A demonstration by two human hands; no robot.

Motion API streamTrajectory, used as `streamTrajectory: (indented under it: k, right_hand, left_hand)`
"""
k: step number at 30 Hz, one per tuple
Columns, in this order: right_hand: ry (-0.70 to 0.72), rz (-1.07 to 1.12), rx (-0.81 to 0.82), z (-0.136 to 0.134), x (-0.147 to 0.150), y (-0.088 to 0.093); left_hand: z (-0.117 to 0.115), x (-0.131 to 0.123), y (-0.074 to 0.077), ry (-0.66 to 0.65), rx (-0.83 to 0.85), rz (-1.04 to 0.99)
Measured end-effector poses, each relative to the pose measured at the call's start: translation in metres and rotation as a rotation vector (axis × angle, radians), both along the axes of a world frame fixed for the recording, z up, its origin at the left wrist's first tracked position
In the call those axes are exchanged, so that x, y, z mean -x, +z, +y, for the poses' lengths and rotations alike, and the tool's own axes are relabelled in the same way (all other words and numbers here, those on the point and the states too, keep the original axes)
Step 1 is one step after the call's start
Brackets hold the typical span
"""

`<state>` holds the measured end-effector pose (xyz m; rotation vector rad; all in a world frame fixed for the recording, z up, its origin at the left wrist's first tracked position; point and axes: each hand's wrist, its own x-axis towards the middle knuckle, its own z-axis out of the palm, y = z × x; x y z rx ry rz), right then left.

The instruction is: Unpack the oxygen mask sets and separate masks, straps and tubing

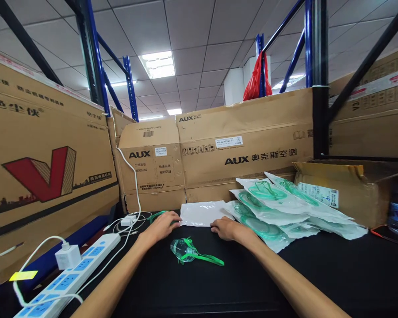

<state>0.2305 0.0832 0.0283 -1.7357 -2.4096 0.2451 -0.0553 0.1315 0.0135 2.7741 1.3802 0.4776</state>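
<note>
Both my hands rest on the black table (pixel 219 282) at the near edge of a flat white plastic pouch (pixel 202 213). My left hand (pixel 162 226) lies with fingers stretched toward the pouch's left corner, over a bit of green tubing. My right hand (pixel 226 229) has its fingers curled against the pouch's lower right edge; I cannot make out whether they pinch it. Between my forearms lies a clear oxygen mask with a green strap (pixel 189 251), loose on the table.
A pile of sealed packets holding green masks (pixel 278 207) lies to the right. An open cardboard box (pixel 345 190) stands behind it. Large AUX cartons (pixel 239 141) wall the back. A white and blue power strip (pixel 69 278) with chargers and cables lies at the left.
</note>
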Motion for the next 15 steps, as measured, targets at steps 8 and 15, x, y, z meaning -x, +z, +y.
streamTrajectory:
  k: [8,15]
  right_hand:
    - [-0.005,0.339,-0.213,-0.047,-0.001,-0.003]
    - [-0.042,0.655,-0.164,-0.094,0.025,-0.046]
  left_hand:
    - [-0.015,-0.009,0.007,-0.008,0.117,-0.078]
    - [-0.077,0.001,0.02,0.006,0.282,-0.204]
